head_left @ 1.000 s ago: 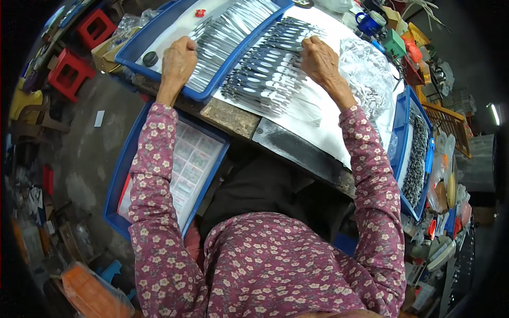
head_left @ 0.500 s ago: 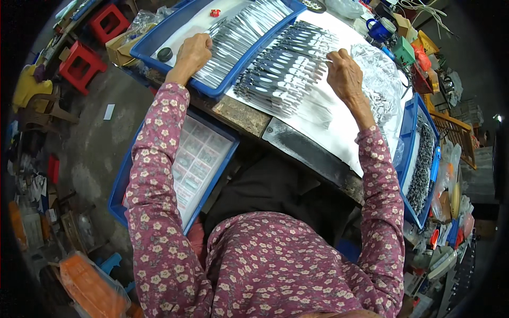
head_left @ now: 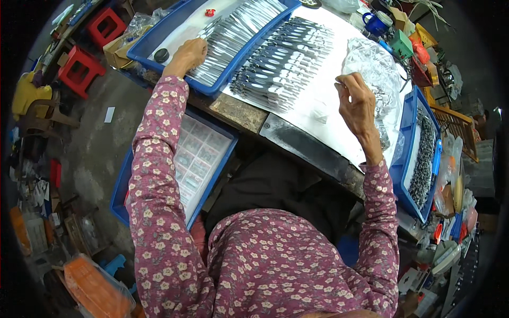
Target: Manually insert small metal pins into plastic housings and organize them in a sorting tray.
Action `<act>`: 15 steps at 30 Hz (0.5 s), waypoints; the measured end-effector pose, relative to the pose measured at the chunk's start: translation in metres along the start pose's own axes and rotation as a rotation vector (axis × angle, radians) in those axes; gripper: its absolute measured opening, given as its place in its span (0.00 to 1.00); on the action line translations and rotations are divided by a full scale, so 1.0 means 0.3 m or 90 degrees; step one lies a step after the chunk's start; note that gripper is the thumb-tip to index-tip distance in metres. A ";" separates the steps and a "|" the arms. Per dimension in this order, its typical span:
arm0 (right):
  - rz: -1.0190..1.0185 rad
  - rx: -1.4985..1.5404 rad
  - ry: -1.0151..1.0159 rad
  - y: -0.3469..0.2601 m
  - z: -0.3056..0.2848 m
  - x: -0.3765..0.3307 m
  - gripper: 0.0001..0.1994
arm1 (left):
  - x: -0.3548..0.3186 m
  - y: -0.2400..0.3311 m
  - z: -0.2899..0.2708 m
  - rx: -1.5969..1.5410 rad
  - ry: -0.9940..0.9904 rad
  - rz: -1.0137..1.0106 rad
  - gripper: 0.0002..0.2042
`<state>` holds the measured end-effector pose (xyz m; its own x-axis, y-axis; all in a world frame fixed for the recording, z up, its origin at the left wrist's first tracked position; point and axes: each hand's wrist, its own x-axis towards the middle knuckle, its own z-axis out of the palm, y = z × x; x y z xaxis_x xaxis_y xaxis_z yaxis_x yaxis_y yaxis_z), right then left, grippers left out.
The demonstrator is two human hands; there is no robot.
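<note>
The left hand (head_left: 186, 54) lies on the near edge of a blue tray (head_left: 159, 40) full of shiny metal pieces (head_left: 233, 37). Its fingers curl down over the pieces, so I can't tell if they grip one. The right hand (head_left: 356, 100) is up over the white sheet (head_left: 323, 95), fingers bent & pinched close together near a clear plastic bag (head_left: 374, 66). What it pinches is too small to see, maybe nothing. The 2 hands are well apart.

Between them, dark metal pieces (head_left: 281, 63) lie in rows on the white sheet, just beside the blue tray. The pieces are too small to tell what kind they are. The bag hides part of the sheet & its own stuff is a blur.

On the right a 2nd blue tray (head_left: 408, 159) holds small dark bits. Below the table edge, left side, a blue box (head_left: 199, 153) w/ little square slots sits under the left sleeve. Red stools (head_left: 79, 69) stand far left. A blue cup (head_left: 377, 24) stands at the top. The person's flowery shirt (head_left: 275, 265) fills the bottom & hides the floor there.
</note>
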<state>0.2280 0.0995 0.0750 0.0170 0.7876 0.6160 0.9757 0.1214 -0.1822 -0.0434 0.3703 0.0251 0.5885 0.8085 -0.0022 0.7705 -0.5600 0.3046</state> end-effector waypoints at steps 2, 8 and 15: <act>0.008 0.023 -0.001 -0.006 -0.036 -0.030 0.05 | 0.011 0.006 0.000 0.033 -0.003 0.059 0.06; 0.081 0.054 0.010 -0.024 -0.140 -0.140 0.05 | 0.058 -0.068 0.048 0.084 0.048 0.134 0.07; 0.142 0.033 0.042 0.052 -0.215 -0.309 0.05 | 0.063 -0.157 0.059 0.012 0.064 0.250 0.02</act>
<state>0.2558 -0.0106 0.0647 0.2463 0.7577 0.6043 0.9337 -0.0184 -0.3575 -0.0643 0.4087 -0.0063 0.8131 0.5450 0.2045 0.4963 -0.8326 0.2458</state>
